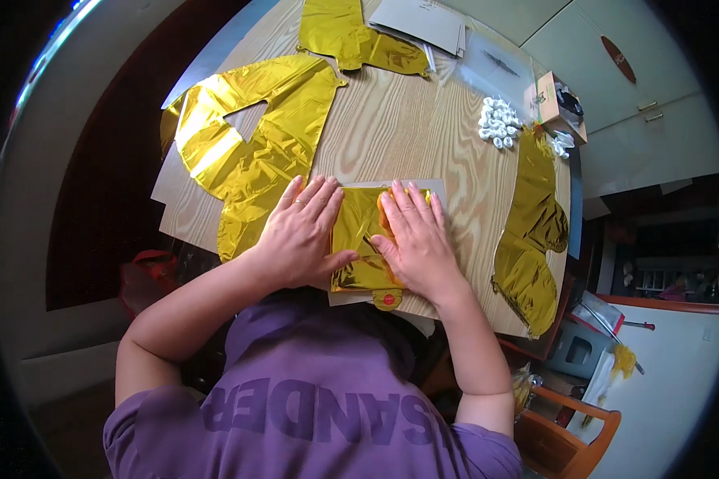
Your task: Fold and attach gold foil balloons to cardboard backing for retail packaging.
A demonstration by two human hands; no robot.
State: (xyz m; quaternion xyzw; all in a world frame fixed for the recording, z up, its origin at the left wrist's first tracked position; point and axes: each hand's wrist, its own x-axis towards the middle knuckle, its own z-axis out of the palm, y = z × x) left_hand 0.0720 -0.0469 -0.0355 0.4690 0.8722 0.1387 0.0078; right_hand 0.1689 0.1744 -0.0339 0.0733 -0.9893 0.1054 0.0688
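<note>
A folded gold foil balloon (pixel 354 239) lies flat in front of me on a pale card (pixel 437 187). A tab with a red dot (pixel 387 299) sticks out at its near edge. My left hand (pixel 299 231) rests flat along the left side of the folded foil, fingers stretched out and a ring on one of them. On its right part presses my right hand (pixel 418 243), palm down with the fingers extended. Neither hand grips anything. The foil under the palms is hidden.
Gold foil balloons lie unfolded at the left (pixel 287 136), far side (pixel 331 32) and right (pixel 527 231) of the wood-grain table (pixel 399 120). White rolled bundles (pixel 499 124), a small box (pixel 553 104), a clear bag (pixel 495 68) and white sheets (pixel 419 24) sit at the back right.
</note>
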